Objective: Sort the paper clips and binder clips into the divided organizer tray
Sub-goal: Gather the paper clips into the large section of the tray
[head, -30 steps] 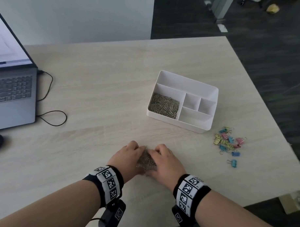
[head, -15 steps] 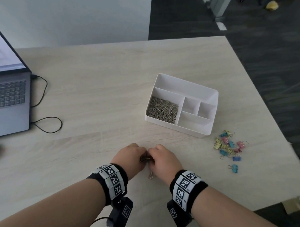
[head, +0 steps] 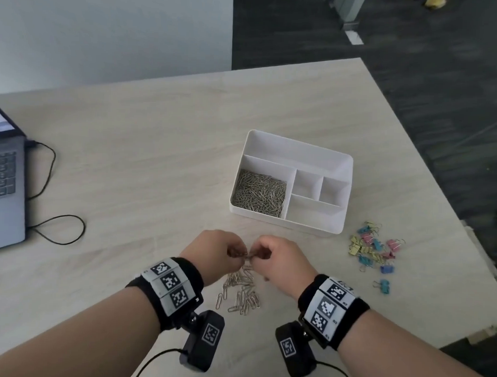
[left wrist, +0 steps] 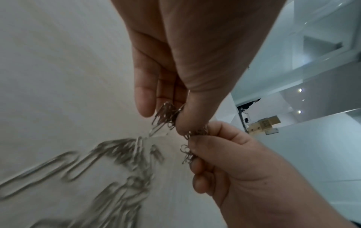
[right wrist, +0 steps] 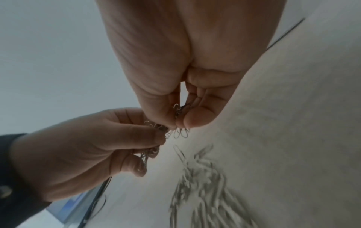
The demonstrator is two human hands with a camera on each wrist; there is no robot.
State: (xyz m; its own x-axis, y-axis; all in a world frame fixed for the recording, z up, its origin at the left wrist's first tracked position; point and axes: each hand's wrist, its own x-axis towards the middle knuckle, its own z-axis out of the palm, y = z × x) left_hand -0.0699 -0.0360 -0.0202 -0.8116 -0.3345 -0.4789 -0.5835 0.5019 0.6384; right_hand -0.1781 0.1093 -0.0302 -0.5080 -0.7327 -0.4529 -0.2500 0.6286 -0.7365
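Both hands hover side by side above the table's near edge, each gripping a bunch of silver paper clips. My left hand (head: 228, 251) pinches its bunch (left wrist: 166, 114) between thumb and fingers. My right hand (head: 264, 253) pinches another bunch (right wrist: 178, 112). Loose paper clips (head: 242, 292) lie scattered on the wood under the hands. The white divided tray (head: 338, 163) stands beyond, its large left compartment full of paper clips (head: 259, 194); the other compartments hold nothing. Coloured binder clips (head: 373, 250) lie in a heap right of the tray.
A grey laptop (head: 3, 191) sits at the far left with a black cable (head: 57, 226) looping beside it. The table's right edge (head: 439, 172) drops off to dark floor.
The hands have risen off the table with clips gripped in their fingers, and several clips that were cupped between them now lie scattered below.
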